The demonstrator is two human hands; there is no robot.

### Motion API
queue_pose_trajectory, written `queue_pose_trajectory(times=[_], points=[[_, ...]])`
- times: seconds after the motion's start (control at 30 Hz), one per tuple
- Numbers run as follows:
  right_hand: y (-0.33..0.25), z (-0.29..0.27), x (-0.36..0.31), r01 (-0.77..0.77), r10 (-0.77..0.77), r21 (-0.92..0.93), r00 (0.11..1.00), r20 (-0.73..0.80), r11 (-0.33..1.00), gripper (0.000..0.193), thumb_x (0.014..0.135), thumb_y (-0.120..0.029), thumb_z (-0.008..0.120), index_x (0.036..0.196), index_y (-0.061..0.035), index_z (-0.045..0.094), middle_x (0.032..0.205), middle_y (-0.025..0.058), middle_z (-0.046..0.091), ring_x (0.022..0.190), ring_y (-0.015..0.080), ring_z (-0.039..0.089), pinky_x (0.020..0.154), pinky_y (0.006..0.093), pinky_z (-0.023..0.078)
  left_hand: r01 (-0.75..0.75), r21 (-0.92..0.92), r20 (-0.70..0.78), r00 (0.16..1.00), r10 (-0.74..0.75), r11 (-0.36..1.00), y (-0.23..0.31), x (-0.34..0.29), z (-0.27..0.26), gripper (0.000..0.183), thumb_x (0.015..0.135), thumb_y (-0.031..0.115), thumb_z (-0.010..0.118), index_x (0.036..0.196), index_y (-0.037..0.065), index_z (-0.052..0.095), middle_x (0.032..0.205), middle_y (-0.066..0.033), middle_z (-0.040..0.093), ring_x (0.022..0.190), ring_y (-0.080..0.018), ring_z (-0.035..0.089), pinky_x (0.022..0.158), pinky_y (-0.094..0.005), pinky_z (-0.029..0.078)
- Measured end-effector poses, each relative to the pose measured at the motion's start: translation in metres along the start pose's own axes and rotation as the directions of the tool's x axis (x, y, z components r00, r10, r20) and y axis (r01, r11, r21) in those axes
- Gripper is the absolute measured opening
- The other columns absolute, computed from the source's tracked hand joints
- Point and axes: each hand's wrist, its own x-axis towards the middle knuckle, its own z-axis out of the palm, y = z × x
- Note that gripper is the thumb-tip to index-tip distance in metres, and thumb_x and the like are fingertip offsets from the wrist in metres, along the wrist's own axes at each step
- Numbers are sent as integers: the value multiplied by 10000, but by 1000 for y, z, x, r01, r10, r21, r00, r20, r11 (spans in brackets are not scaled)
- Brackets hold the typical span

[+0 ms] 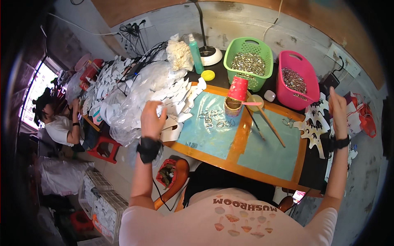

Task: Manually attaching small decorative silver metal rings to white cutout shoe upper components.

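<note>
My left hand (pixel 152 118) is raised at the left end of the wooden work board (pixel 230 158), its fingers curled on a white cut-out piece (pixel 171 128) at the edge of a big heap of white cut-outs and clear plastic (pixel 135 88). Held up and apart at the far right, my right hand (pixel 337 107) has its fingers straight and holds nothing. It hovers just above more white cut-outs (pixel 314 129) on the board's right end. Both wrists wear black bands. Several small metal rings (pixel 213 119) lie on the teal mat (pixel 205 135) between my hands.
A green basket (pixel 230 51) and a pink basket (pixel 305 69) of silvery metal bits stand at the back. A red cup (pixel 238 88) is upturned on a jar, with sticks (pixel 271 123) beside it. Teal bottle (pixel 196 53), lamp base (pixel 210 55). Another person (pixel 57 123) sits far left near a red stool (pixel 104 147).
</note>
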Motion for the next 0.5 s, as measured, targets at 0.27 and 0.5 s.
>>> queue_pose_trajectory(times=[0.27, 0.5], points=[[-13, 135, -17, 215, -61, -201, 812, 581, 956, 323, 926, -306, 706, 884, 13, 686, 654, 27, 619, 582, 92, 548, 555, 304, 449, -30, -176, 571, 811, 127, 984, -70, 45, 59, 590, 861, 346, 749, 1331, 28, 587, 1239, -223, 653, 1130, -392, 613, 988, -404, 479], [24, 35, -91, 22, 25, -188, 970, 241, 982, 175, 952, -181, 668, 988, -13, 700, 768, 22, 678, 653, 78, 573, 604, 256, 452, -175, -346, 1, 982, 186, 922, -97, 52, 67, 379, 986, 150, 617, 1326, -16, 591, 1097, -122, 689, 869, -174, 600, 794, -328, 499]])
